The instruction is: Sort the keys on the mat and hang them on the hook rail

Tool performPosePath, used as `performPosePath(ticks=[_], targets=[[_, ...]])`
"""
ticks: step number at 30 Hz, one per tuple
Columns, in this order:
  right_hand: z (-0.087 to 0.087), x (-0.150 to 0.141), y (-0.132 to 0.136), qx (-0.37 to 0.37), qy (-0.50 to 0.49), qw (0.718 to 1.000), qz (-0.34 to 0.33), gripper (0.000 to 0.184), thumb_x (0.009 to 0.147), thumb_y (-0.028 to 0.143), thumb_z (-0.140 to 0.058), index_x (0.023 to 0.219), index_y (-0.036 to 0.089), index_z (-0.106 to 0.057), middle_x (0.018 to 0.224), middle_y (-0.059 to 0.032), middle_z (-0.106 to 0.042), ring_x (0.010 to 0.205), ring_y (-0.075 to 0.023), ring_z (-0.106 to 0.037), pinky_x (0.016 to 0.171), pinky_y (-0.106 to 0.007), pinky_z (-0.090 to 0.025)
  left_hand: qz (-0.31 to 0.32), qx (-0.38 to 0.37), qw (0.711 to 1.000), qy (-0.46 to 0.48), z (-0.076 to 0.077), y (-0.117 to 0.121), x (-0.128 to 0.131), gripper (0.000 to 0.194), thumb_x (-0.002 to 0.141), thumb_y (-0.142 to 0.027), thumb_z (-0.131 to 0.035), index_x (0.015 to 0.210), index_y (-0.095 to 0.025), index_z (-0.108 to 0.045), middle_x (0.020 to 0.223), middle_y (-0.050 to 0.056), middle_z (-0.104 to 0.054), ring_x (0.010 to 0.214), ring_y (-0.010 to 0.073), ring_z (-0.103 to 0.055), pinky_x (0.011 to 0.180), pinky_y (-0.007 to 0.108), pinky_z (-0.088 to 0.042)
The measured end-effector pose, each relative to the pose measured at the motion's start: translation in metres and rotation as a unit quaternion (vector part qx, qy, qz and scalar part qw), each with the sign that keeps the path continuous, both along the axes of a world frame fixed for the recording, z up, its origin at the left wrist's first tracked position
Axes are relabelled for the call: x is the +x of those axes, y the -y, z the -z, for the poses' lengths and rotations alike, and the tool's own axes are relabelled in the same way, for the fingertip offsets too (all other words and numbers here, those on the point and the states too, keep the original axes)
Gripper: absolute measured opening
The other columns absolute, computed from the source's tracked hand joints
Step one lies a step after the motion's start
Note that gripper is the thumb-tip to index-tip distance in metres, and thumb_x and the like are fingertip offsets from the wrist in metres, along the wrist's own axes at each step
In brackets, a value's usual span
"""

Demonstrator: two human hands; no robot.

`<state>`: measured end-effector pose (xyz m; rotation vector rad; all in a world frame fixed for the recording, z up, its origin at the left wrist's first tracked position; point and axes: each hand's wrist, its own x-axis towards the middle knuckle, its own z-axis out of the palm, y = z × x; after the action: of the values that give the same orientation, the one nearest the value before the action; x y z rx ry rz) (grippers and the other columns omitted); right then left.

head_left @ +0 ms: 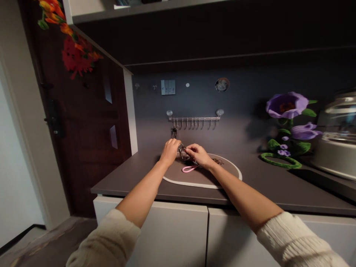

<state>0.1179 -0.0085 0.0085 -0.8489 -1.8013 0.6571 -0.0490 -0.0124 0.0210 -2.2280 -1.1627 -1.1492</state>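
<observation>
My left hand (169, 152) and my right hand (199, 154) meet above an oval brown mat (178, 180) with a white rim. Both have their fingers closed on a bunch of keys (183, 155), whose metal pieces dangle in the gap between them. Its details are small and partly covered by my fingers. A pink loop strap (189, 169) lies on the mat below my right hand. Behind my right wrist lies a small tangle of dark, thin items (218, 161). Just above my left hand, a black item (174, 132) hangs from a clear hook rack (194, 119).
The dark counter (125, 176) runs above white cabinet doors (178, 230). To the right stand purple crocheted flowers (287, 107) and a glass-topped appliance (339, 137). A dark shelf (222, 33) overhangs the counter. Switches (168, 87) are on the back wall; a door (91, 148) is at left.
</observation>
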Motion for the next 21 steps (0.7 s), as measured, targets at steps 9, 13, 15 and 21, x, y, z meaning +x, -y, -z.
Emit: performPosePath(ticks=[9,13,15,21], targets=[[-0.001,-0.006,0.005,-0.062,-0.072,0.995,-0.042,0.033,0.068,0.041,-0.061,0.092,0.021,-0.053,0.075,0.0014,-0.056,0.056,-0.0111,-0.057,0.055,-0.026,-0.045,0.055,-0.042,0.991,0.113,0.006,-0.007,0.008,0.021,0.086,-0.019,-0.036,0.088,-0.017,-0.057,0.089,0.007,-0.058,0.086,0.0175,-0.050,0.081,0.032,-0.038],[-0.001,-0.008,0.005,-0.081,-0.118,0.988,-0.051,0.031,0.065,0.045,-0.063,0.078,0.019,-0.052,0.064,0.0023,-0.055,0.057,-0.0113,-0.054,0.057,-0.026,-0.044,0.084,-0.052,0.986,0.132,0.007,-0.006,0.011,0.021,0.086,-0.020,-0.036,0.086,-0.017,-0.057,0.088,0.007,-0.059,0.086,0.0173,-0.050,0.081,0.032,-0.038],[0.000,-0.011,0.005,-0.095,-0.133,0.985,-0.060,0.030,0.063,0.044,-0.065,0.073,0.018,-0.051,0.059,0.0033,-0.054,0.053,-0.0103,-0.051,0.057,-0.026,-0.043,0.088,-0.052,0.985,0.141,0.008,-0.006,0.012,0.021,0.086,-0.020,-0.036,0.086,-0.017,-0.057,0.087,0.007,-0.059,0.086,0.0174,-0.051,0.081,0.031,-0.038],[-0.008,-0.015,0.011,-0.106,-0.137,0.983,-0.053,0.027,0.058,0.039,-0.068,0.066,0.017,-0.055,0.056,0.0038,-0.053,0.050,-0.0085,-0.046,0.052,-0.024,-0.038,0.091,-0.041,0.980,0.174,0.011,-0.009,0.011,0.022,0.086,-0.022,-0.035,0.086,-0.017,-0.057,0.089,0.008,-0.059,0.087,0.0184,-0.052,0.081,0.031,-0.039]])
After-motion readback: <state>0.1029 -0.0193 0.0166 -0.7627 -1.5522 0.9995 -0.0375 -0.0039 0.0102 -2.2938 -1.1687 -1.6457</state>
